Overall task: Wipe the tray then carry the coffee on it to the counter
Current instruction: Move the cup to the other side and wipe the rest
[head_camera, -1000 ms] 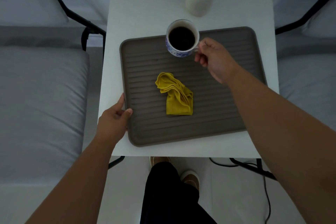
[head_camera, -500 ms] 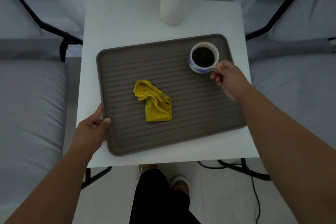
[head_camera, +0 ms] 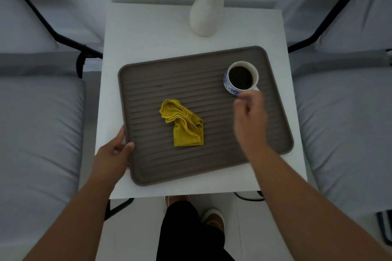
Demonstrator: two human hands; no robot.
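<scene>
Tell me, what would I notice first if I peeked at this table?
Probably the bright yellow cloth, crumpled in the middle of the ribbed brown tray. Next, the blue-and-white cup of dark coffee at the tray's far right corner, with the right hand just beside it. The left hand grips the tray's near left edge.

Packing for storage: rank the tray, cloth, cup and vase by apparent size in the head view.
1. tray
2. vase, top cut off by the frame
3. cloth
4. cup
Cloth and cup look close; the crumpled cloth would spread larger.
</scene>
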